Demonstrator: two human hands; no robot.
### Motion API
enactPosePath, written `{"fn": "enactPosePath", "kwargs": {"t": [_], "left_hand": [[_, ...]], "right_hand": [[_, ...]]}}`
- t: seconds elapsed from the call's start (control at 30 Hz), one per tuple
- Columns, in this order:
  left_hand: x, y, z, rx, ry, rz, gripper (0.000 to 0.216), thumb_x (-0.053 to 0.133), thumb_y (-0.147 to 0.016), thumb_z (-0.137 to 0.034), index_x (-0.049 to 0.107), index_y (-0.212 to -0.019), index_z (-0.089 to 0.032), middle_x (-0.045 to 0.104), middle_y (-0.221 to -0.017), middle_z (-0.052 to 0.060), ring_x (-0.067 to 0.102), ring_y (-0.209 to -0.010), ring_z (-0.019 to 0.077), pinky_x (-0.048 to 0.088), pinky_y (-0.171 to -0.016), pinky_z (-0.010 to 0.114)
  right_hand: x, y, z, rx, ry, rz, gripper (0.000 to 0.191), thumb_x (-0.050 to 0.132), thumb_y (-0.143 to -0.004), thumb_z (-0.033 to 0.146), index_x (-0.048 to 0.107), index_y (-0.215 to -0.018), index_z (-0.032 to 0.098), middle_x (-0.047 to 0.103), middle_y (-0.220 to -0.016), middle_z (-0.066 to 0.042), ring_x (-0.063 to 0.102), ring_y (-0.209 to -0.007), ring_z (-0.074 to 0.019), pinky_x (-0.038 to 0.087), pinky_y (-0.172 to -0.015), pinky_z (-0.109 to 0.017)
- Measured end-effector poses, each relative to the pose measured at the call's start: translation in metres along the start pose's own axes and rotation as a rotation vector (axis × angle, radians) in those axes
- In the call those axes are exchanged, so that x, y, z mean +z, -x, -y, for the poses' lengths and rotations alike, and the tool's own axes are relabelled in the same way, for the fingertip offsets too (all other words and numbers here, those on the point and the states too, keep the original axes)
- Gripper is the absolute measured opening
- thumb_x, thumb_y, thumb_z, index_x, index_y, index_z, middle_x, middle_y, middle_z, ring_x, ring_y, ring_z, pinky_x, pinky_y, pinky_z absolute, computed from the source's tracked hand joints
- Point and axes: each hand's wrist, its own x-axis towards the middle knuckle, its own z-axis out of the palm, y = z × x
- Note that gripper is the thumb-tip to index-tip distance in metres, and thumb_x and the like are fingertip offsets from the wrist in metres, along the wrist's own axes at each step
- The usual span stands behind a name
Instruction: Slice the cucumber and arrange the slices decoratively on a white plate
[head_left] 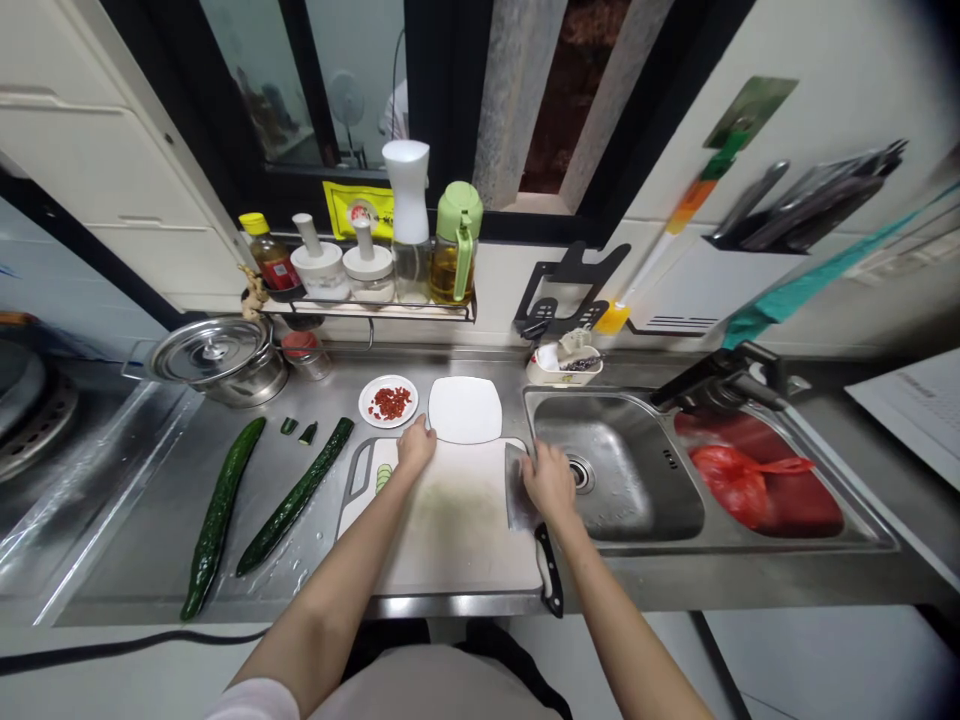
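Note:
A white cutting board (457, 550) with a grey handle lies in front of me, a faint green stain on its middle. My left hand (416, 446) is at the board's far edge, between a square white plate (465, 409) and a round dish (367, 415) of chopped red chili (391, 402); its fingers are partly extended, and no held thing shows. Cucumber slices (383, 477) sit near the board's handle. My right hand (551, 482) is by the board's right edge, thumb and fingers apart, beside the cleaver (517, 490). The cleaver's black handle (550, 572) overhangs the board's near right corner.
Two long cucumbers (225, 515) and two cut ends (307, 433) lie on the left counter. Behind are a lidded steel pot (240, 375) and a rack (360, 308) of bottles and jars. A double sink (630, 460) with a red plastic bag (731, 485) adjoins the board's right.

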Motion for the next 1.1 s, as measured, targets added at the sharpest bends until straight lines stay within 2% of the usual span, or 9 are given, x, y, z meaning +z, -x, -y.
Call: {"fn": "enactPosePath", "kwargs": {"t": [0.07,0.2,0.27,0.4,0.6,0.73,0.9,1.1], "left_hand": [[0.001,-0.001,-0.004,-0.022,-0.044,-0.011,0.049,0.047,-0.086,-0.025,0.052,-0.135,-0.021,0.073,-0.101,0.012,0.063,-0.107,0.0263,0.039,-0.092,0.038],[0.001,-0.003,-0.010,-0.057,-0.111,-0.025,0.041,0.045,-0.086,-0.024,0.060,-0.124,-0.024,0.073,-0.099,0.013,0.064,-0.105,0.0284,0.035,-0.095,0.043],[0.001,-0.006,-0.012,-0.068,-0.113,-0.016,0.038,0.045,-0.086,-0.025,0.063,-0.120,-0.024,0.073,-0.100,0.013,0.064,-0.104,0.0293,0.034,-0.095,0.045],[0.001,-0.011,-0.013,-0.102,-0.094,-0.018,0.036,0.049,-0.084,-0.025,0.065,-0.116,-0.024,0.073,-0.101,0.013,0.065,-0.104,0.0298,0.034,-0.095,0.045],[0.000,-0.016,-0.016,-0.142,-0.024,-0.007,0.033,0.054,-0.077,-0.018,0.065,-0.108,-0.023,0.073,-0.102,0.012,0.065,-0.104,0.0296,0.032,-0.097,0.044],[-0.005,-0.016,-0.017,-0.177,0.025,-0.007,0.030,0.056,-0.076,-0.018,0.064,-0.105,-0.023,0.073,-0.102,0.010,0.064,-0.105,0.0292,0.032,-0.097,0.044],[-0.016,-0.010,-0.012,-0.181,0.100,-0.001,0.030,0.057,-0.076,-0.022,0.063,-0.106,-0.023,0.073,-0.103,0.007,0.063,-0.106,0.0266,0.032,-0.098,0.042],[-0.026,0.014,-0.004,-0.179,0.174,-0.029,0.031,0.057,-0.076,-0.022,0.063,-0.107,-0.023,0.073,-0.098,0.004,0.064,-0.100,0.0225,0.037,-0.090,0.035]], "right_hand": [[-0.001,-0.030,0.008,-0.041,-0.066,0.026,0.042,0.040,-0.097,0.031,0.050,-0.134,0.013,0.060,-0.123,-0.014,0.053,-0.114,-0.0248,0.038,-0.093,-0.030],[0.011,-0.082,0.028,0.007,-0.196,0.193,0.041,0.044,-0.095,0.026,0.053,-0.132,0.013,0.063,-0.123,-0.015,0.057,-0.113,-0.0230,0.039,-0.092,-0.028],[0.020,-0.101,0.036,0.059,-0.249,0.257,0.043,0.045,-0.093,0.025,0.052,-0.134,0.013,0.064,-0.122,-0.015,0.058,-0.113,-0.0227,0.040,-0.090,-0.027],[0.034,-0.120,0.045,0.113,-0.277,0.290,0.037,0.046,-0.091,0.024,0.059,-0.124,0.013,0.067,-0.115,-0.013,0.062,-0.106,-0.0214,0.044,-0.084,-0.026],[0.038,-0.128,0.047,0.177,-0.310,0.295,0.040,0.056,-0.079,0.015,0.060,-0.118,0.013,0.068,-0.110,-0.015,0.063,-0.103,-0.0244,0.046,-0.083,-0.030],[0.036,-0.129,0.046,0.176,-0.362,0.270,0.039,0.056,-0.075,0.013,0.061,-0.113,0.012,0.068,-0.107,-0.015,0.064,-0.101,-0.0247,0.046,-0.083,-0.031],[0.036,-0.124,0.043,0.142,-0.480,0.205,0.032,0.056,-0.068,0.012,0.063,-0.099,0.014,0.068,-0.086,-0.008,0.063,-0.083,-0.0197,0.044,-0.071,-0.025],[0.034,-0.101,0.037,0.110,-0.633,0.139,0.021,0.053,-0.065,0.010,0.057,-0.085,0.017,0.057,-0.065,0.003,0.053,-0.061,-0.0127,0.038,-0.058,-0.021]]}}
